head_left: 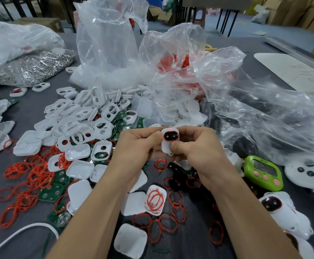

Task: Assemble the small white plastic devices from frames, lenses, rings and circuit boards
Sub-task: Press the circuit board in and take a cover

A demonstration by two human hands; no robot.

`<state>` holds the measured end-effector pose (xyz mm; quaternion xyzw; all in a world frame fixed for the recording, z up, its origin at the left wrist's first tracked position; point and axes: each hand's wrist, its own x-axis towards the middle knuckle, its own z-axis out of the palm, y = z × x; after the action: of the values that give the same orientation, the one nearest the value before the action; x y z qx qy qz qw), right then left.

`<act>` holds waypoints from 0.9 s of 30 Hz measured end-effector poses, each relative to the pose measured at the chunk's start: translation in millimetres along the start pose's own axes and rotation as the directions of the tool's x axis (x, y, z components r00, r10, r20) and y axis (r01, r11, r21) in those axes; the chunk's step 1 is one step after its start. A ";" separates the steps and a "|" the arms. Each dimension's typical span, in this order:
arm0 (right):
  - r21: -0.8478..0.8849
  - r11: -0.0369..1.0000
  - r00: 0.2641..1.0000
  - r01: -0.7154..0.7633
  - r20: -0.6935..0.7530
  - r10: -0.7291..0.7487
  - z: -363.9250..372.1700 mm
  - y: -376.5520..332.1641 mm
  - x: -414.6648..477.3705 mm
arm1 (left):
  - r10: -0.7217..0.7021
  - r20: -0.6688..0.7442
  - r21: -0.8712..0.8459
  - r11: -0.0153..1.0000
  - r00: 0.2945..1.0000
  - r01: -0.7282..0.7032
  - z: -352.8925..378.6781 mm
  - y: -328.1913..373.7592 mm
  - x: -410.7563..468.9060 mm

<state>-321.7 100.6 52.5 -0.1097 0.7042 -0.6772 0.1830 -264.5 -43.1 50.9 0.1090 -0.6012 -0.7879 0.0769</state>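
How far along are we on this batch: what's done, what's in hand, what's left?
Done: a few finished devices lie at the right edge. In hand: the left hand and right hand grip one device, its dark lens ringed in red. Left: most of it, judging by the pile of white frames, loose red rings and green circuit boards.

The right hand (199, 148) covers part of the white device (170, 136). The green timer (263, 172) shows unreadable digits.
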 end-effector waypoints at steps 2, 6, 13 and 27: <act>0.031 0.999 1.000 -0.015 0.021 0.014 -1.5 -0.2 -0.2 | -0.007 -0.023 -0.007 1.000 1.000 0.007 0.2 0.1 -0.1; 0.104 0.992 0.988 -0.074 0.145 0.058 -9.9 -2.9 -0.8 | -0.046 -0.076 -0.034 0.998 0.996 0.044 -0.9 0.4 1.4; 0.161 0.983 0.970 -0.094 0.235 0.054 -14.7 -2.5 0.8 | -0.052 -0.079 -0.045 0.998 0.996 0.049 -3.5 2.4 0.9; -0.149 0.978 0.984 0.144 -0.087 -0.158 4.2 11.4 4.1 | 0.166 -0.166 0.138 0.980 0.972 -0.144 2.4 -7.1 0.8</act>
<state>-322.6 95.8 40.6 -0.1422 0.7485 -0.6417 0.0879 -265.9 -39.2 44.7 0.1357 -0.6468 -0.7276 0.1840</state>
